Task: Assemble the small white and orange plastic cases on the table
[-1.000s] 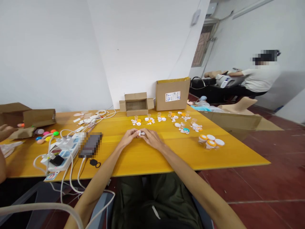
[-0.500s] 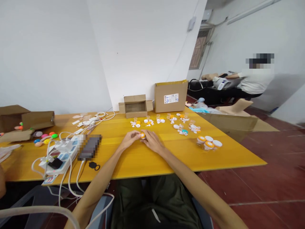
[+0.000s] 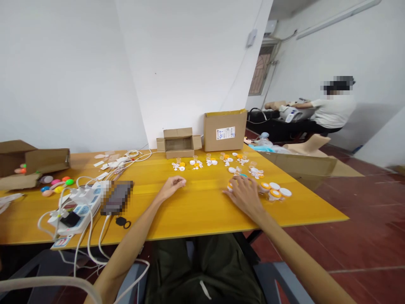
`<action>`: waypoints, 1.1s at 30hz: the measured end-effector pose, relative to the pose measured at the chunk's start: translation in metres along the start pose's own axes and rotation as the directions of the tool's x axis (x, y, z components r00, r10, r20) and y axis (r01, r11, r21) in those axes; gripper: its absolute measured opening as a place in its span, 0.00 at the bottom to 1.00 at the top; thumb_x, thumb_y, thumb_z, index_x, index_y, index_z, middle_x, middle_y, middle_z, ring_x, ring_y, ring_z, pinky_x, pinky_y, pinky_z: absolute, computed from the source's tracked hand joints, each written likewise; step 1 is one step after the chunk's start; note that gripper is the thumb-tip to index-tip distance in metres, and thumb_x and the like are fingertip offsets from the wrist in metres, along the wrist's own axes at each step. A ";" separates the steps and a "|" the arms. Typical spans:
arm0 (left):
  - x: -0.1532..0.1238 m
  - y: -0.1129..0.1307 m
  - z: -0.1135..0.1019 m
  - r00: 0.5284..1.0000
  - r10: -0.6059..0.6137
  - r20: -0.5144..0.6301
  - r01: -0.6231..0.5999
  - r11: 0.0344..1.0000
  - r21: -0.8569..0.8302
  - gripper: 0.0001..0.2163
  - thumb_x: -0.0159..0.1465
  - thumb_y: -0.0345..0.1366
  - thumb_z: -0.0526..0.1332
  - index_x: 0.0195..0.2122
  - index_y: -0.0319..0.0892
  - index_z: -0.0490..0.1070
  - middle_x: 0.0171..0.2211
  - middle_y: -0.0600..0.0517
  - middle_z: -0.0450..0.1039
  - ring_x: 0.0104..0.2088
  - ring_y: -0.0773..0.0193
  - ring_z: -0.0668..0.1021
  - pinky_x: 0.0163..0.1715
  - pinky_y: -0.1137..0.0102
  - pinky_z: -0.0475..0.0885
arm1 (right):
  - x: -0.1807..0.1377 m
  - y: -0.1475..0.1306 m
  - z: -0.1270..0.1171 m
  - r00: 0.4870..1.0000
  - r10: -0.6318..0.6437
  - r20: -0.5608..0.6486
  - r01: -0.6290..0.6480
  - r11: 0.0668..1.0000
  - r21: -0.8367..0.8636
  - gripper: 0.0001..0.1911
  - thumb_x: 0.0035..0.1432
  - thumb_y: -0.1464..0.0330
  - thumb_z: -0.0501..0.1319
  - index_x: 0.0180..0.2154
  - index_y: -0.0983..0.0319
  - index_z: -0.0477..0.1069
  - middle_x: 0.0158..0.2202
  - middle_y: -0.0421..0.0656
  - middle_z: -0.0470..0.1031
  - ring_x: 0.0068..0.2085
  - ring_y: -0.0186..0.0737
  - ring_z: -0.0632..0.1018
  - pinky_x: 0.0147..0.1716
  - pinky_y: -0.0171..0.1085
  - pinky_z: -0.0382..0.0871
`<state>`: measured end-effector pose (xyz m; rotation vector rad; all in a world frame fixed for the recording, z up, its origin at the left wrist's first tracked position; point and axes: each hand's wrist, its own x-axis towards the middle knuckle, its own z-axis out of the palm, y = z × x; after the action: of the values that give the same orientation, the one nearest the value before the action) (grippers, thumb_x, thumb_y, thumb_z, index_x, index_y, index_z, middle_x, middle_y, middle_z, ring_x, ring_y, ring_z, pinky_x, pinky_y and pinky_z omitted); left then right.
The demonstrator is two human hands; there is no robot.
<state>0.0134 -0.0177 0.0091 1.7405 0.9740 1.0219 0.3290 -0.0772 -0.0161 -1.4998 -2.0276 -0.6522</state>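
Okay, right hand [image 3: 246,196] curls its fingers over a small orange-lidded container [image 3: 230,186], gripping it low over the yellow tabletop [image 3: 196,213], just left of the group of orange- and white-lidded clear jars [image 3: 275,194]. Blurry, lid partly hidden by the fingers. Left hand [image 3: 171,188], well apart, is loosely curled near the tabletop; can't tell if thumb and fingertips meet.

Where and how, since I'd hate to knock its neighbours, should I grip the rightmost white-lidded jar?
Probably take that jar by the edge of its round lid, from above and the right: the lid faces up, and the other jars crowd its left.
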 end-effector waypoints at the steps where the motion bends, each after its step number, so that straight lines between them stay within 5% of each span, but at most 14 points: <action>1: 0.000 0.000 0.000 1.000 0.001 0.003 -0.001 1.000 0.009 0.16 0.57 0.52 0.67 0.32 0.42 0.77 0.28 0.51 0.78 0.34 0.59 0.79 0.41 0.66 0.73 | -0.005 0.009 -0.004 1.000 0.019 -0.013 -0.020 0.999 -0.048 0.14 0.65 0.59 0.57 0.45 0.60 0.73 0.50 0.56 0.75 0.53 0.58 0.71 0.55 0.55 0.60; 14: -0.001 0.003 0.000 1.000 0.000 0.010 -0.001 0.999 0.051 0.16 0.57 0.51 0.66 0.31 0.42 0.77 0.28 0.52 0.78 0.34 0.60 0.79 0.40 0.67 0.73 | -0.033 0.063 -0.022 0.990 0.120 -0.080 -0.139 0.938 -0.318 0.14 0.63 0.58 0.57 0.41 0.57 0.77 0.48 0.54 0.77 0.53 0.59 0.70 0.52 0.57 0.56; 22: -0.001 0.001 -0.001 1.000 -0.019 -0.001 0.019 0.998 0.055 0.14 0.57 0.49 0.66 0.31 0.42 0.77 0.28 0.52 0.79 0.34 0.59 0.79 0.40 0.67 0.73 | -0.032 0.078 -0.024 0.985 0.170 0.037 -0.149 0.933 -0.328 0.17 0.63 0.55 0.57 0.43 0.58 0.77 0.38 0.52 0.78 0.43 0.53 0.75 0.37 0.41 0.61; 33: 0.002 -0.005 -0.006 0.994 0.005 -0.105 0.002 0.998 0.065 0.13 0.56 0.48 0.67 0.28 0.43 0.77 0.26 0.52 0.79 0.32 0.59 0.79 0.39 0.66 0.74 | -0.029 0.086 -0.022 0.993 0.120 -0.020 -0.121 0.949 -0.291 0.23 0.63 0.51 0.55 0.49 0.58 0.74 0.44 0.54 0.78 0.44 0.55 0.76 0.39 0.45 0.66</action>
<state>0.0080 -0.0125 0.0069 1.7548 1.0825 1.1033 0.4216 -0.0889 -0.0129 -1.7723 -1.8807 -0.9344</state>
